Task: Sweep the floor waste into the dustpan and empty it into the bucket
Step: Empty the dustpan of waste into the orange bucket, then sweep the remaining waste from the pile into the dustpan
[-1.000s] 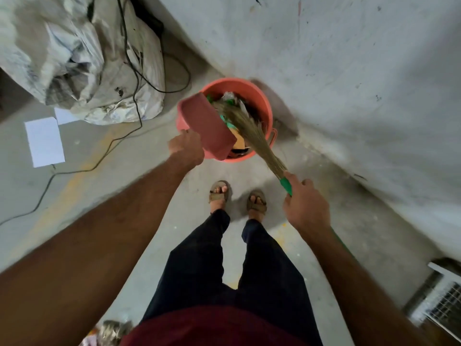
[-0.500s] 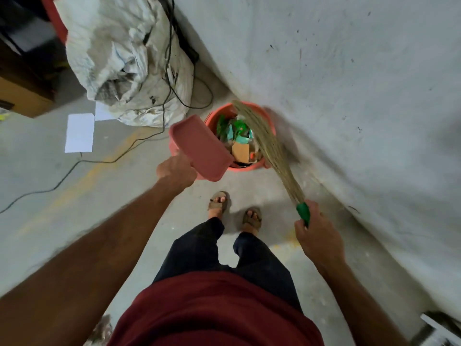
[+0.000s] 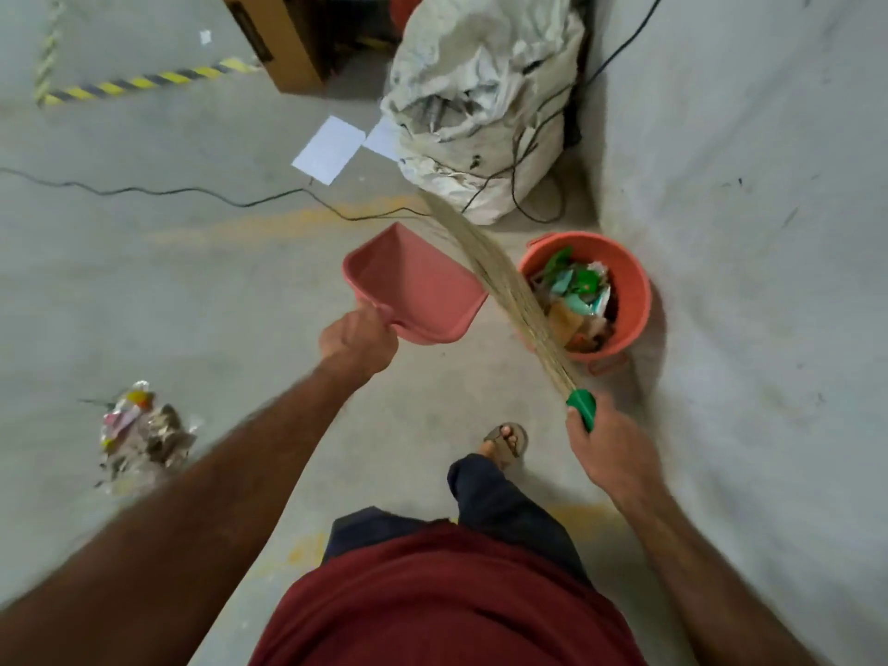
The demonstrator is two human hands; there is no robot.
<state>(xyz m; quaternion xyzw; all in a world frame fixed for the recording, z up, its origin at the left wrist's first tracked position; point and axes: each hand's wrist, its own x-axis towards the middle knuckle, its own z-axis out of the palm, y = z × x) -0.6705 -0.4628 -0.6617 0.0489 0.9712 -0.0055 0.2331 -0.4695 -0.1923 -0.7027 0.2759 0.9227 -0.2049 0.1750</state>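
head view: left hand (image 3: 358, 339) around dustpan (image 3: 415, 286)

dustpan (image 3: 413, 286) withdrawn from bucket (image 3: 634, 290), broom (image 3: 504, 286) lifted out

A grey concrete floor (image 3: 144, 290) fills the left and centre of the frame, meeting a scuffed grey wall (image 3: 749, 185) on the right. Yellow-and-black hazard tape (image 3: 144, 81) runs across the upper left. A brown cardboard box (image 3: 278, 45) stands at the top centre, with faded yellow paint marks (image 3: 288, 221) on the floor below it.
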